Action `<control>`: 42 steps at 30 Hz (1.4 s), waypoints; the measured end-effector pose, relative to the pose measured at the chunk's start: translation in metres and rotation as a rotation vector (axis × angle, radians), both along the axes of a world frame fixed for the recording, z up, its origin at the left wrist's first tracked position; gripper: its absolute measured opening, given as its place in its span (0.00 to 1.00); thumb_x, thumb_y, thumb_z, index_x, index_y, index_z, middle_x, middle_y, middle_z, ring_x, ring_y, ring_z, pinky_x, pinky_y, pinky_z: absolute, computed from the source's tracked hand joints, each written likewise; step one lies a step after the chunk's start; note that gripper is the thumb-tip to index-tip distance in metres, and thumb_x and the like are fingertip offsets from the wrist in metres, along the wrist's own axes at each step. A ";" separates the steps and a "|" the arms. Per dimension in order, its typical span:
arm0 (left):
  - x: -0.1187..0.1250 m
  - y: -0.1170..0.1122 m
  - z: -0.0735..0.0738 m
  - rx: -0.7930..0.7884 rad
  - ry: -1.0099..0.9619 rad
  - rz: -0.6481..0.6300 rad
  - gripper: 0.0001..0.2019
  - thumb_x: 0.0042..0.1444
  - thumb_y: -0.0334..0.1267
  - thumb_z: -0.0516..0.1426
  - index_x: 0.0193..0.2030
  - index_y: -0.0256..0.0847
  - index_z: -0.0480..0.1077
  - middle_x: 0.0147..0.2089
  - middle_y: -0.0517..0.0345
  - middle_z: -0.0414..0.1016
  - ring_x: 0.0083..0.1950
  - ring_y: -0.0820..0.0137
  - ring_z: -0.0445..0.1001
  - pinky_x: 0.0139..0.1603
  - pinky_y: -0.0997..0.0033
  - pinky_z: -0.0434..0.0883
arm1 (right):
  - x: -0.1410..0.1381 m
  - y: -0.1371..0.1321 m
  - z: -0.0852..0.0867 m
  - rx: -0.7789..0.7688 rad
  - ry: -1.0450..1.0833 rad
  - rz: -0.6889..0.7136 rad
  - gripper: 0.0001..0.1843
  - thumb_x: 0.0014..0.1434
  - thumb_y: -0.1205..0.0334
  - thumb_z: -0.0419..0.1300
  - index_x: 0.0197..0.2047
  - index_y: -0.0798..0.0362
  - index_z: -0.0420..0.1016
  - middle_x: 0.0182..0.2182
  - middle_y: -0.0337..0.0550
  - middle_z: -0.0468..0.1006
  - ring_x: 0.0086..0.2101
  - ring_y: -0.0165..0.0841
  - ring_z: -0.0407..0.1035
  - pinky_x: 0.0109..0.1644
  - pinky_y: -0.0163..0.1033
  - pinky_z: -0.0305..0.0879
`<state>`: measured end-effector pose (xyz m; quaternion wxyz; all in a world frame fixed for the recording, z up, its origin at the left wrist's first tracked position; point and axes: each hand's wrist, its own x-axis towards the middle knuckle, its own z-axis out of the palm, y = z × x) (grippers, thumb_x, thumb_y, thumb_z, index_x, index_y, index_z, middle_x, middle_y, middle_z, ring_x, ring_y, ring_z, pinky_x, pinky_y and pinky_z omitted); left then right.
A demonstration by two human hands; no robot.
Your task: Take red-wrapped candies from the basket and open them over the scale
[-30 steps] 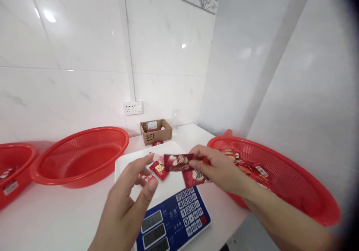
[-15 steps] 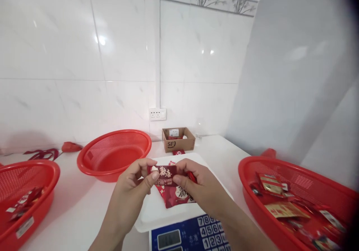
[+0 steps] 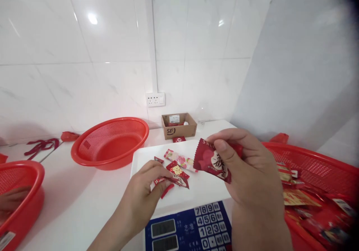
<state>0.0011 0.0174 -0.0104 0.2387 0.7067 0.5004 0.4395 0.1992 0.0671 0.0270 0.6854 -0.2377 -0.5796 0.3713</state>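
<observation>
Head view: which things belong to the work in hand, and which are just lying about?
In use: right hand, pinching a dark red packet; left hand, on the small packets; white scale tray under them; right basket of packets.
Lying about: far red basket; cardboard box; wall socket; red ribbon.

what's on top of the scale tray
On the scale tray: a pink-and-white packet and red packets. The left hand pinches a dark red packet; anything under its fingers, or behind the maroon packet in the right hand, is hidden.
</observation>
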 end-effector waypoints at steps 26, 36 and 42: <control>0.011 -0.005 -0.003 -0.008 0.098 0.023 0.10 0.66 0.45 0.54 0.48 0.45 0.72 0.46 0.52 0.76 0.47 0.60 0.74 0.46 0.61 0.72 | 0.004 -0.006 0.006 0.113 -0.278 -0.209 0.07 0.61 0.68 0.63 0.36 0.45 0.78 0.29 0.34 0.80 0.26 0.27 0.73 0.27 0.29 0.70; 0.015 -0.025 -0.001 -0.231 -0.619 -0.237 0.28 0.63 0.57 0.53 0.67 0.54 0.60 0.57 0.51 0.73 0.44 0.63 0.76 0.52 0.58 0.73 | -0.029 -0.015 -0.004 0.125 -0.373 0.072 0.08 0.64 0.69 0.59 0.38 0.44 0.75 0.30 0.31 0.81 0.28 0.26 0.75 0.31 0.27 0.72; 0.016 -0.022 0.006 -0.193 -0.662 -0.149 0.12 0.63 0.49 0.58 0.49 0.50 0.76 0.39 0.60 0.77 0.39 0.68 0.73 0.45 0.68 0.72 | -0.035 -0.020 -0.010 0.041 -0.273 0.237 0.05 0.66 0.65 0.58 0.43 0.45 0.74 0.29 0.33 0.78 0.22 0.24 0.72 0.22 0.24 0.68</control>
